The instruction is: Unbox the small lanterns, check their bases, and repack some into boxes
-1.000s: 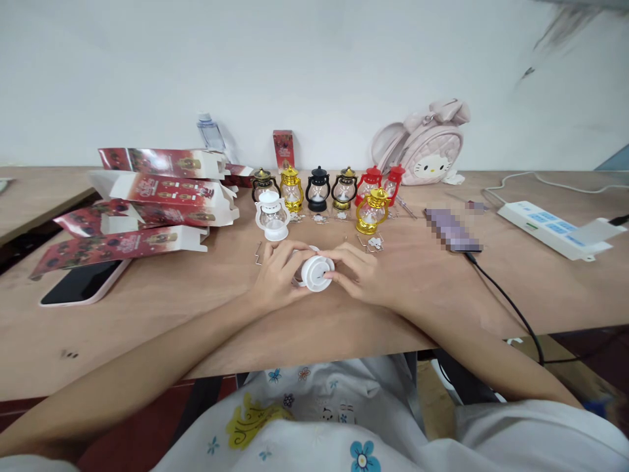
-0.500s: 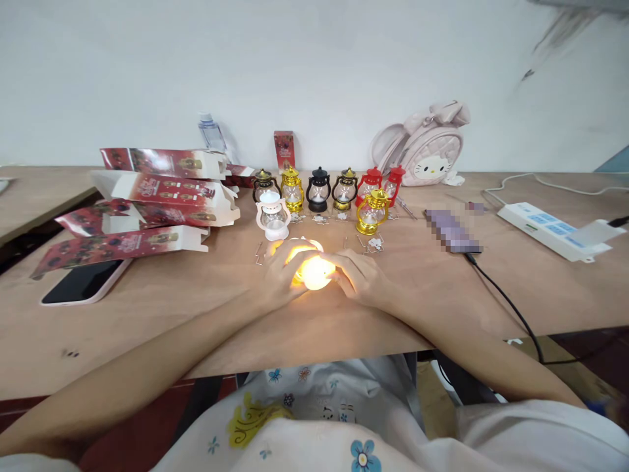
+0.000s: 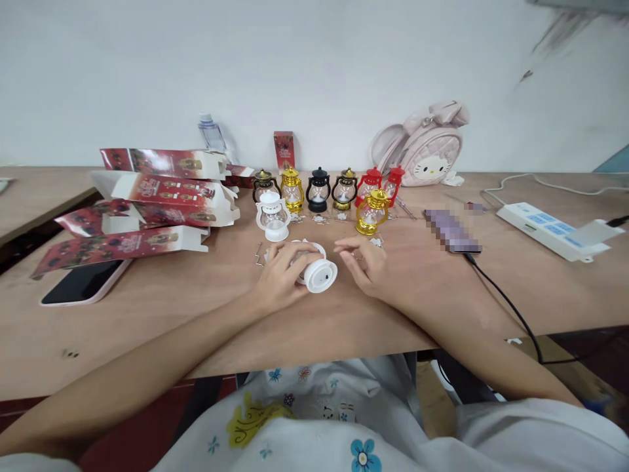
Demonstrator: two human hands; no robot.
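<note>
A small white lantern lies tilted in my left hand, its round base turned toward me. That base shows a small dark switch, and the lantern is unlit; my fingers cover much of its body. My right hand is just to the right of the base, not touching it, fingers loosely stretched and holding nothing. Beyond my hands stand another white lantern and a gold lantern. Farther back is a row with a black lantern, a red lantern and several others.
Opened red boxes pile up on the left, partly over a phone. On the right are a charging phone and a white power strip. A pink bag leans against the wall. Thin wire pieces lie near the lanterns.
The lantern in my left hand was glowing and is now dark. My right hand has drawn back from its base to the right.
</note>
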